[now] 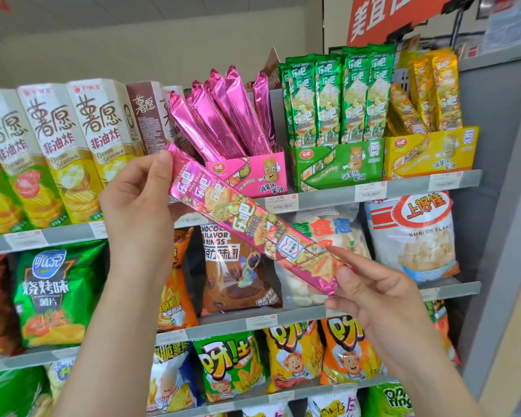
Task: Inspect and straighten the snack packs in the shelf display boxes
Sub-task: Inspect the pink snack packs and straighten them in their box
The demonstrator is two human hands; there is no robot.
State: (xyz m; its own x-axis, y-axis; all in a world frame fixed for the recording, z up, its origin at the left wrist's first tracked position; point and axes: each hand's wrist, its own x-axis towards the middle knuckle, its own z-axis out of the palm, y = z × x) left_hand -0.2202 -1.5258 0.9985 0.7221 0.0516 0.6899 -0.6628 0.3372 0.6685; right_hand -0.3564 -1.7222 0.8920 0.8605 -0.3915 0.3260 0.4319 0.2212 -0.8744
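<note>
Left hand (pixel 139 212) and right hand (pixel 370 293) are pinching the pink snack pack (pixel 247 227) by its end edges (print: 乐吧), holding it slanted before the pink display box (pixel 253 173).

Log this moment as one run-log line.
stage: inspecting | left grip: holds pink snack pack upper end | right grip: pinches lower end | pack: tilted, outside pink display box

We see a glossy pink foil pack (pixel 253 224), shiny foil packs (pixel 220 115) behind, matt printed cardboard display boxes (pixel 340 167).
</note>
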